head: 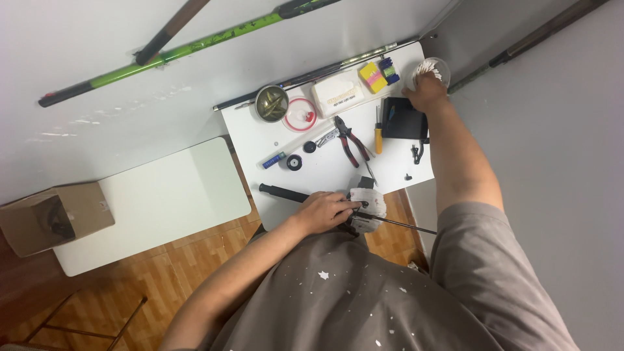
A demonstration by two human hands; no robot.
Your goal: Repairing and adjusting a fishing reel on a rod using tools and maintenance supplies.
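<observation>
One black rod (286,193) lies across the near edge of one small white table (318,172). Left hand (323,211) presses it by one white cloth (368,203). Right hand (426,93) reaches into one clear cup (434,67); I cannot tell its grip. One pair of pliers (349,141) lies between.

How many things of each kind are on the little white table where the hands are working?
Pliers: 1
Screwdriver: 1
Round metal tin: 1
White box: 1
Clear cup of swabs, under the right hand: 1
Black rod with white wrapped part, held by the left hand: 1
Total: 6
</observation>
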